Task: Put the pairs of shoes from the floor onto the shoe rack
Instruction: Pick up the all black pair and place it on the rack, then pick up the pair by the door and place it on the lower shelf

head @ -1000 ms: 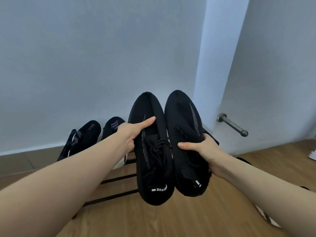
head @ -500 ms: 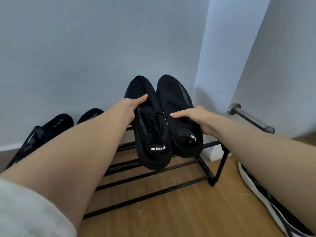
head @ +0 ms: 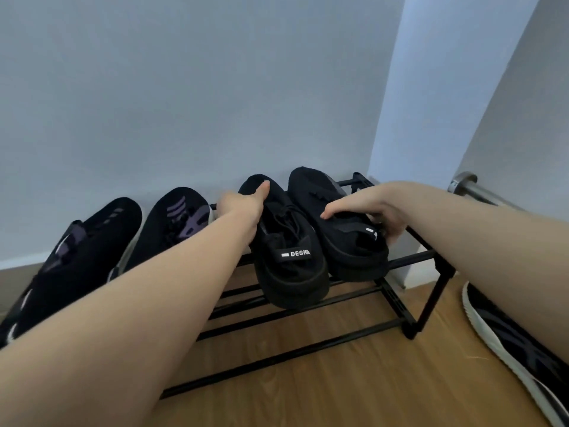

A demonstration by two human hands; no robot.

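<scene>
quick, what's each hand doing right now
Left hand: grip closed on the left black shoe, thumb on top.
Right hand: grip closed on the right black shoe, at its collar.

Four black shoes [head: 286, 254] on one shoe rack [head: 412, 260], one shoe on floor [head: 505, 343], two hands [head: 243, 208]

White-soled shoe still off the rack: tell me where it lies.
In the head view, the white-soled shoe lies on the wooden floor at the lower right, just right of the shoe rack, under the right forearm.
</scene>
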